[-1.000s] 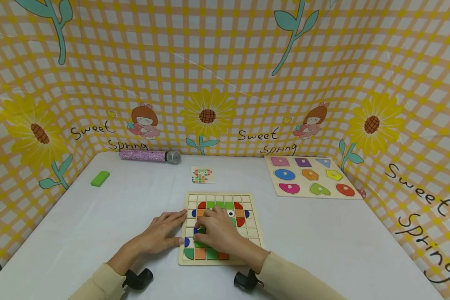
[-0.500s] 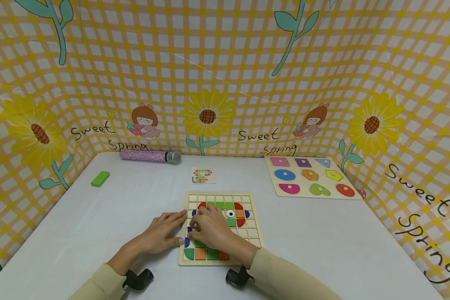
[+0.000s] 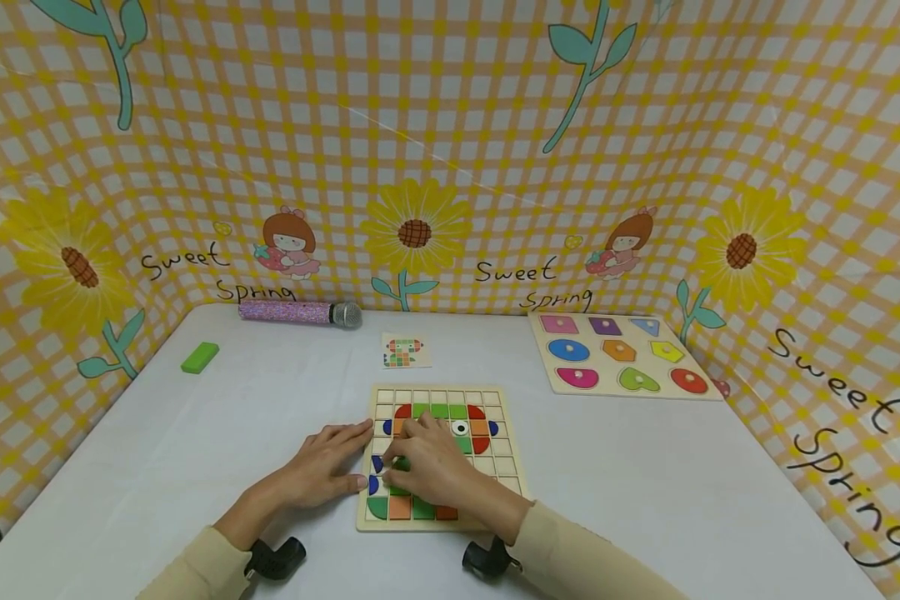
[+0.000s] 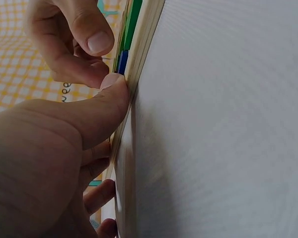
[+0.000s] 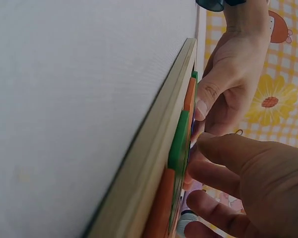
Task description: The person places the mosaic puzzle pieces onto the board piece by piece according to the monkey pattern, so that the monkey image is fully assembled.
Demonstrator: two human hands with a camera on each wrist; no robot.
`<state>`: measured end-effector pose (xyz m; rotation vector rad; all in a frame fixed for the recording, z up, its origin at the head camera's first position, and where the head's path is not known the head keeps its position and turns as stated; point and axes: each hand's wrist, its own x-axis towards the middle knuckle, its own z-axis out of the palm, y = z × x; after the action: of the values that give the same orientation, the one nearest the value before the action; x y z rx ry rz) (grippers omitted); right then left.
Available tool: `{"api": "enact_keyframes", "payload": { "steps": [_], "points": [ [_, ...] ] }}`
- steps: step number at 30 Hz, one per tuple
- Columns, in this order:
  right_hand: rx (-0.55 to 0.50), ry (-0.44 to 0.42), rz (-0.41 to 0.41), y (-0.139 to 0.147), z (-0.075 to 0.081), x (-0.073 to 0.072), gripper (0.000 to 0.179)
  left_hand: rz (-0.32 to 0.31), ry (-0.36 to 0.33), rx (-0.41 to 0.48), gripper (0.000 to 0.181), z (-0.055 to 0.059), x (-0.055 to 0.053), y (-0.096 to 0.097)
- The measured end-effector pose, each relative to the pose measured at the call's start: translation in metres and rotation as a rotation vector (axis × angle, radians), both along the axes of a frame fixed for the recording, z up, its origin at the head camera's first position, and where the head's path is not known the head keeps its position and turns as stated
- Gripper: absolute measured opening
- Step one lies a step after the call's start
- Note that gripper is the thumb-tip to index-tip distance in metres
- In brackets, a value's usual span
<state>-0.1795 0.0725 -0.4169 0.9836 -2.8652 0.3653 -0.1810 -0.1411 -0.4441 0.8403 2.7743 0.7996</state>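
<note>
A wooden grid board (image 3: 512, 417) with coloured tiles lies in front of me. Along its left edge rests my left hand (image 3: 322, 467), fingers extended against the rim and thumb at the near-left side. My right hand (image 3: 438, 467) hovers low over the board's left half, hiding several tiles. In the right wrist view its thumb (image 5: 223, 148) and fingers stand apart, loosely bent, with nothing seen between them. Just left of these fingertips sits a blue half-circle tile (image 3: 377, 464), with another blue half-circle (image 3: 374, 484) below it. Orange tiles (image 3: 400, 507) and green ones fill the bottom row.
Behind the board lies a small pattern card (image 3: 407, 352). A glittery microphone (image 3: 292, 312) and a green block (image 3: 200, 357) are at the back left. A shape puzzle board (image 3: 607, 383) occupies the back right, before the checked cloth.
My right hand slid the upper blue half-circle tile leftward into the left column, then drew back slightly to the right, off the tile. The left hand has stayed put.
</note>
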Motion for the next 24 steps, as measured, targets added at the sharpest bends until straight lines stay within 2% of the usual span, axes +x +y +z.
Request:
{"api": "enact_keyframes", "payload": {
  "steps": [11, 16, 24],
  "points": [
    [0.009, -0.016, 0.01, -0.002, -0.001, 0.0, 0.017, -0.003, 0.008, 0.004, 0.068, 0.0, -0.001, 0.0],
    [-0.046, -0.023, -0.009, 0.005, 0.003, 0.0, 0.019, 0.001, 0.006, -0.002, 0.069, 0.001, -0.001, 0.0],
    [-0.156, 0.041, -0.065, 0.03, 0.011, 0.0, 0.017, 0.006, 0.012, -0.002, 0.07, 0.002, 0.0, 0.0]
  ]
}}
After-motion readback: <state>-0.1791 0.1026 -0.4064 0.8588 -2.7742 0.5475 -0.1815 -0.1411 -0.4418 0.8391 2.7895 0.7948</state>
